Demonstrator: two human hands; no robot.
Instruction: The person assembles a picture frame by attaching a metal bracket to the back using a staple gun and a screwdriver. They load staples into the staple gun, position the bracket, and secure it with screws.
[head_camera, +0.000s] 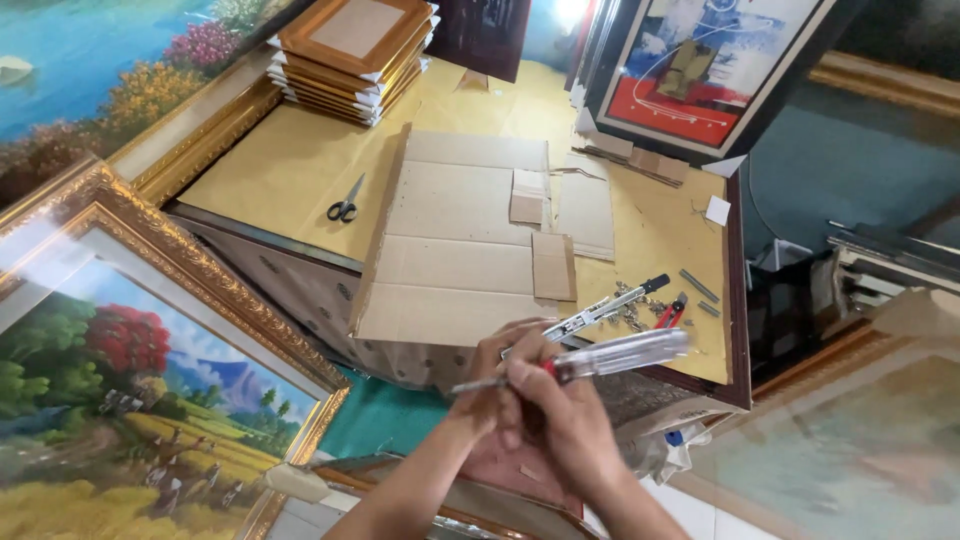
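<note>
1. screwdriver (600, 357) with a clear handle sits in my right hand (560, 420), fingers clamped around the shaft end near the red collar; the handle points up and right, the metal tip points left.
2. my left hand (495, 375) is pressed against the right one, its fingers curled by the shaft; i cannot tell whether it grips the tool or only steadies it.
3. both hands hover low in the view, just off the near edge of the tabletop (290, 160), above a dark reddish frame (520, 480) partly hidden beneath them.
4. just beyond my hands a utility knife (610, 308) lies on the tabletop edge, with small metal hardware (632, 312) and red-handled pliers (672, 310) beside it.
5. a flattened cardboard sheet (460, 240) covers the middle of the tabletop, with smaller cardboard pieces (552, 265) on it.
6. scissors (345, 205) lie to the left of the cardboard, well apart from my hands.
7. a stack of gold frames (350, 55) stands at the far side.
8. a landscape painting (130, 390) in an ornate gold frame leans at the left, and a red and blue abstract painting (700, 70) stands at the far right.
</note>
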